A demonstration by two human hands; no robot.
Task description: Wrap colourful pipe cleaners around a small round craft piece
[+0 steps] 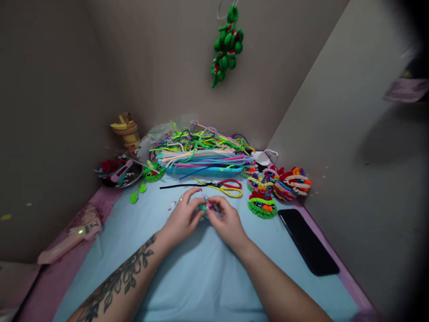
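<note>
- Pinching at the centre: the left hand (182, 217) and right hand (228, 221) meet just in front of the scissors (229, 187), low over the desk (187, 277).
- Both hands have their fingertips closed on one small teal-and-pink fuzzy piece (208, 207).
- The grip reads narrow on both sides, and the fingers hide most of the piece.
- From the pose, I judge this to be the twisting-and-shaping stage. A further bend calls for one hand to anchor while the other turns, with small, careful finger work.
- Count time! One black pipe cleaner (181, 186) lies straight, just left of the scissors.
- One big loose pile of pipe cleaners (201, 150) sits behind the scissors, too many strands to count.
- Three finished colourful pieces, as far as I can tell, sit right of the scissors, with a green-rimmed one (262, 208) closest to the hands.
- One dark phone (306, 241) lies further right of the scissors, and one pink glue gun (72, 241) lies far to their left.
</note>
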